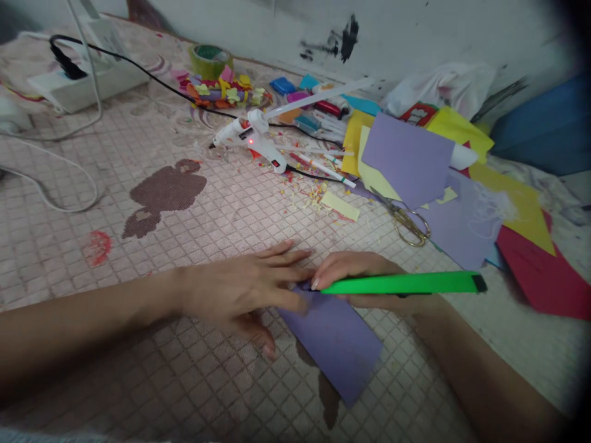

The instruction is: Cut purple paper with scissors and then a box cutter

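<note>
left hand (235, 289) on one sheet (335, 351), right hand (360, 277) gripping one cutter (397, 283)

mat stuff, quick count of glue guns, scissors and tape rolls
hot glue gun: 1
scissors: 1
tape roll: 1
total: 3
</note>
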Motion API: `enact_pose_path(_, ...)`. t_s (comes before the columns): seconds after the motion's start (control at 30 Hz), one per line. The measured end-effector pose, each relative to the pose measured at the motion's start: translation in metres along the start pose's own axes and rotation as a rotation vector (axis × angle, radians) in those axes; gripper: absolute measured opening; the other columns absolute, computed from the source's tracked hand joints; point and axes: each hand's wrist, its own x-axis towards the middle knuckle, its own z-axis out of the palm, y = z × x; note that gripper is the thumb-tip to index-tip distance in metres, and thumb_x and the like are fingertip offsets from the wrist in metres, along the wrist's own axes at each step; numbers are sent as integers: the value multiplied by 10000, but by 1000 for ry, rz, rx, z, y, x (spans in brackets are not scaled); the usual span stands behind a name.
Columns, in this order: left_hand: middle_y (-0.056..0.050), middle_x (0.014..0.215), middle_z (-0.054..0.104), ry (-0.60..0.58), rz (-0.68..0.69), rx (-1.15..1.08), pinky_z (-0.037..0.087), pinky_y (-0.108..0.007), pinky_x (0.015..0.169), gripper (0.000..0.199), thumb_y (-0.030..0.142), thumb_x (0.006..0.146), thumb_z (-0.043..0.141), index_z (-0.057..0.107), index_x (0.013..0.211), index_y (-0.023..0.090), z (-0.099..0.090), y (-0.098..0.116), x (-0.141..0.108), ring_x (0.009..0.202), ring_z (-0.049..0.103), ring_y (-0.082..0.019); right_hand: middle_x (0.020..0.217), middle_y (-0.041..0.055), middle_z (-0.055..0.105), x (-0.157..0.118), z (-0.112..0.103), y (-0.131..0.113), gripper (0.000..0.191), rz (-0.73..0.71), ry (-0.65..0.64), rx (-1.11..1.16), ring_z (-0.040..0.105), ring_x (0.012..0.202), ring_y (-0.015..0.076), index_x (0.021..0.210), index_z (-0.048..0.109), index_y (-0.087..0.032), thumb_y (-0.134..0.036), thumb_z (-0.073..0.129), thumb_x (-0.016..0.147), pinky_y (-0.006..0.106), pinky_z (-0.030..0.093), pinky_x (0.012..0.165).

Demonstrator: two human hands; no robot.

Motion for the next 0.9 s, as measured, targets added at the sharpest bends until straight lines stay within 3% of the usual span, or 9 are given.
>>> enact_pose_path(0.17, -90, 1526, 242, -16, 6, 100, 92, -536, 1149, 613, 528, 796, 614, 473, 1340, 282, 3, 3, -2, 1419, 100, -348, 1105, 104, 645, -1, -1, 9, 276, -73, -7, -9, 602, 1018, 191, 1128, 636, -166, -269, 593, 875, 330, 470, 881)
enact_pose_path(0.47, -94, 1455, 381, 44, -48, 166, 95, -587, 1126, 569, 544, 829, 560, 488, 1332, 289, 11, 9, -7, 1416, 65, -379, 1083, 115, 646, 3, -2, 5, 336, -43, -42, 3, 596, 1016, 213, 1140, 634, -156, -364, 562, 887, 362, 462, 881)
enact_pose_path(0.77, -94, 1430, 400, 71, -178, 254, 95, -604, 1112, 543, 538, 860, 514, 456, 1347, 306, 17, 22, -19, 1407, 113, -390, 1096, 102, 645, 21, -4, 7, 352, -81, -133, 14, 587, 1024, 207, 1159, 628, -175, -387, 545, 890, 359, 445, 899)
enact_pose_path(0.9, -106, 1440, 386, 89, -149, 235, 94, -611, 1110, 602, 551, 836, 539, 426, 1370, 297, 19, 20, -19, 1401, 135, -398, 1104, 97, 645, 22, -4, 10, 348, -85, -130, 12, 584, 1027, 208, 1161, 628, -191, -388, 553, 884, 357, 447, 900)
